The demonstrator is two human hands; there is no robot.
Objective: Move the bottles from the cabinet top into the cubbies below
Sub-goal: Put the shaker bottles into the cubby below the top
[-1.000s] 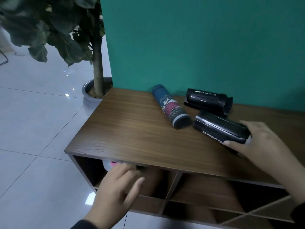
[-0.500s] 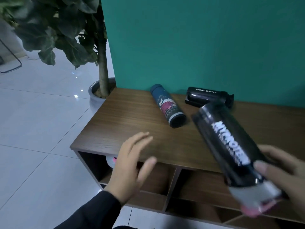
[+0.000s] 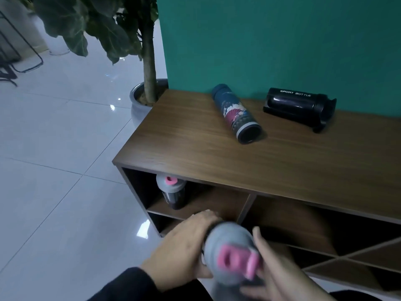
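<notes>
Both hands hold a black shaker bottle with a grey lid and pink cap, low in front of the cabinet's cubbies, lid toward me. My left hand wraps its left side and my right hand grips its right side. The bottle is blurred. On the wooden cabinet top lie a dark blue patterned flask and a black bottle marked SPORT BOTTLE by the wall. A second grey-lidded shaker stands in the upper left cubby.
A potted plant stands at the cabinet's left rear corner against the green wall. White tiled floor spreads to the left. Diagonal dividers cross the lower right cubbies. Dark metal legs show at far left.
The shaker bottle has come off the cabinet top and down in front of the cubbies. My left hand has joined my right on it. The view has shifted lower and left.
</notes>
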